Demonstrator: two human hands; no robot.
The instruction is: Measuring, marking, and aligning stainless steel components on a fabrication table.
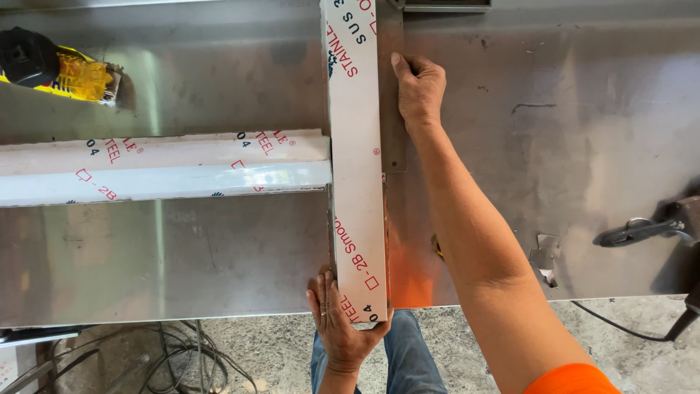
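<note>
Two white film-wrapped steel tubes lie on a shiny metal table [182,255] and meet in a T. The vertical tube [356,146] runs from the far edge to the near edge. The horizontal tube [160,166] butts against its left side. My left hand [341,325] grips the near end of the vertical tube at the table's front edge. Further up, my right hand [418,89] is pressed with fingers curled against that tube's right side.
A yellow and black tool [55,69] sits at the far left. A dark clamp-like tool [645,228] with a cable lies at the right edge. A small metal scrap [545,255] is near it. Cables [175,357] lie on the concrete floor below.
</note>
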